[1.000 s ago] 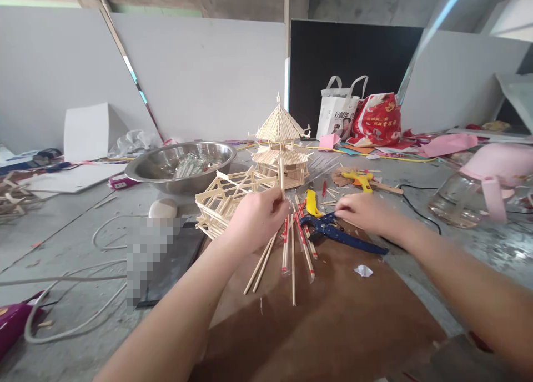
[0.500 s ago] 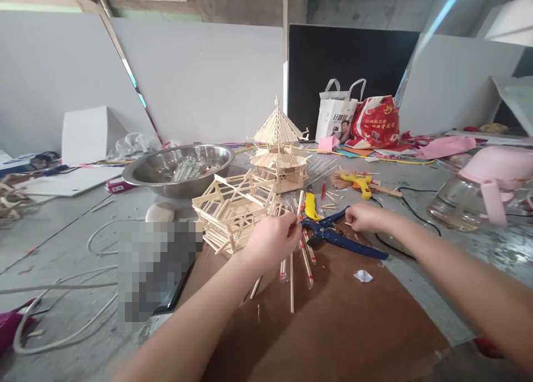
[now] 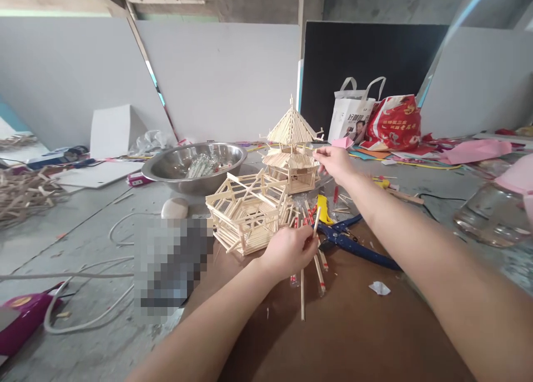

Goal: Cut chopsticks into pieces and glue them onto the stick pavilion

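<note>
My left hand [image 3: 289, 251] is closed round a short wooden stick [image 3: 317, 220], its tip pointing up. It is above loose sticks, some in clear wrappers with red marks. My right hand [image 3: 334, 162] is stretched forward with its fingers pinched beside the lower roof of a pagoda model [image 3: 293, 129] built of sticks; whether it touches the model or holds something small, I cannot make out. In front of the pagoda stands an open-topped stick frame [image 3: 245, 212], left of my left hand. Blue-handled pliers [image 3: 353, 246] and a yellow tool [image 3: 323, 209] lie to the right.
Behind the frame is a steel basin [image 3: 195, 168] with wrapped items. A brown board [image 3: 333, 337] lies under my arms. At right stands a clear jug with a pink lid [image 3: 491, 210]; a pixelated dark object [image 3: 175, 265], cables and a white bag [image 3: 352, 112] are also around.
My right hand has moved from beside the pliers up and left to the pagoda. In my left hand the stick now shows clearly. The view has shifted slightly.
</note>
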Available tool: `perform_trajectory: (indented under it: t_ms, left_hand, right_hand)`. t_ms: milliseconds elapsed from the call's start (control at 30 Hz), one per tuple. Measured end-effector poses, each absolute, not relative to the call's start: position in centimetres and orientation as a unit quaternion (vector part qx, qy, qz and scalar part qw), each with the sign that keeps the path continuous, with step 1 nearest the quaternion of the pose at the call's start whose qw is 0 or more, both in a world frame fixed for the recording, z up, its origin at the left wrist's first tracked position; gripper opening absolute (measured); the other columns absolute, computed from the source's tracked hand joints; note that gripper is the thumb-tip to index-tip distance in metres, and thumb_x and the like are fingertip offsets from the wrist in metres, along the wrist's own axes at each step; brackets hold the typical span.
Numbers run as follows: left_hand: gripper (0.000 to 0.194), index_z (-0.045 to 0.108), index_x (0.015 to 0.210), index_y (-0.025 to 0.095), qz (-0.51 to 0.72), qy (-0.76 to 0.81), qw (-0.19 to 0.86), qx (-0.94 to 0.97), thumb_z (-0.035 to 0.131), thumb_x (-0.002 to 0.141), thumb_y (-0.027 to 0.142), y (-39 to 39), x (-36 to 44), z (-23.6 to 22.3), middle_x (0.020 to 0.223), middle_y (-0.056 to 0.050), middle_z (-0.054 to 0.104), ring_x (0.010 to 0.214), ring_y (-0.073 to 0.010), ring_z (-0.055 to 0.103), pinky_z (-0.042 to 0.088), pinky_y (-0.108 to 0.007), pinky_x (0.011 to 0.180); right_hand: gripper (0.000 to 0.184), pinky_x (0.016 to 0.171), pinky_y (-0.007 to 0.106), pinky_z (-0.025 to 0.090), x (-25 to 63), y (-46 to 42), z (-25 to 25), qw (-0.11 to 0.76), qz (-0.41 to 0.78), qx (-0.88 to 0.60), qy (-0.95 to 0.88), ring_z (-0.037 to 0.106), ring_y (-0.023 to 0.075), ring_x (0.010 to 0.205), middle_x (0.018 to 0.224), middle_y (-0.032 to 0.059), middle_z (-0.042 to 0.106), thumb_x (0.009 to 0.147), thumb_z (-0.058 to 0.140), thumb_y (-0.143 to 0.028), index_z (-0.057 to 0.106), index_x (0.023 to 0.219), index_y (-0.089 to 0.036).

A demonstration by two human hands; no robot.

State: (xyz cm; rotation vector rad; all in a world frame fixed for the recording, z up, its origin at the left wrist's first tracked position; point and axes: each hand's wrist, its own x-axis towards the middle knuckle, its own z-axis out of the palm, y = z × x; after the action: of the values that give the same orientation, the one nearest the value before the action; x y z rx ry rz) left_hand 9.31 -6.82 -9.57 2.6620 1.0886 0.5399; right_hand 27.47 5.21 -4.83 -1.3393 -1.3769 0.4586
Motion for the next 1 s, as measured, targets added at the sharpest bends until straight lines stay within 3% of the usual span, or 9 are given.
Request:
perform_trajectory:
  t_ms: [133,267,367,667,833,1000]
  left_hand:
    - [0.024,0.041,0.059,0.018,0.177,0.371,0.101,0.906,0.032,0.077,0.030,-6.7,9.2,-9.8,0.047,0.003,0.041,0.042,-0.0078,0.035,0.029,-0.020,0.045]
    - [0.024,0.043,0.060,0.018,0.177,0.369,0.081,0.909,0.031,0.077,0.029,-6.5,9.1,-10.1,0.046,0.002,0.041,0.044,-0.0087,0.039,0.029,-0.021,0.046]
    - [0.024,0.046,0.062,0.018,0.178,0.369,0.054,0.911,0.031,0.077,0.030,-6.3,9.0,-10.4,0.047,0.002,0.042,0.045,-0.0096,0.042,0.029,-0.021,0.046]
    - [0.023,0.050,0.070,0.019,0.148,0.372,0.022,0.916,0.030,0.078,0.028,-5.9,9.0,-10.8,0.052,0.000,0.050,0.048,-0.0110,0.047,0.031,-0.020,0.046]
    - [0.023,0.050,0.069,0.019,0.139,0.374,0.013,0.917,0.031,0.077,0.029,-6.1,9.0,-11.1,0.052,0.000,0.051,0.049,-0.0120,0.049,0.033,-0.021,0.047]
    - [0.025,0.051,0.068,0.019,0.133,0.372,0.009,0.918,0.030,0.078,0.028,-6.2,9.1,-11.2,0.051,-0.001,0.052,0.049,-0.0125,0.050,0.032,-0.021,0.044]
  right_hand:
    - [0.015,0.031,0.017,0.030,24.4,8.3,-4.9,0.598,0.244,-0.580,-0.497,0.046,0.0044,0.035,0.069,0.0040,0.058,0.069,0.054,-0.023,0.058,0.078,-0.011]
    - [0.022,0.031,0.017,0.032,22.8,10.1,-5.5,0.616,0.224,-0.598,-0.461,0.046,0.0035,0.036,0.079,0.0059,0.059,0.075,0.046,-0.022,0.054,0.091,-0.011]
    - [0.021,0.032,0.017,0.034,22.2,11.1,-6.0,0.614,0.204,-0.609,-0.458,0.049,0.0050,0.037,0.078,0.0044,0.059,0.075,0.044,-0.024,0.054,0.091,-0.013]
    - [0.007,0.043,0.025,0.040,22.4,13.2,-6.2,0.529,0.152,-0.664,-0.506,0.052,0.0135,0.044,0.054,0.0019,0.056,0.064,0.053,-0.021,0.057,0.064,-0.016]
    - [0.005,0.063,0.034,0.041,23.2,12.9,-5.4,0.485,0.071,-0.693,-0.529,0.056,0.0216,0.069,0.065,0.0056,0.060,0.059,0.056,-0.021,0.056,0.056,-0.017]
    - [0.013,0.068,0.037,0.039,22.9,12.4,-4.9,0.428,0.003,-0.725,-0.540,0.056,0.0232,0.077,0.074,0.0048,0.063,0.065,0.051,-0.029,0.061,0.065,-0.021]
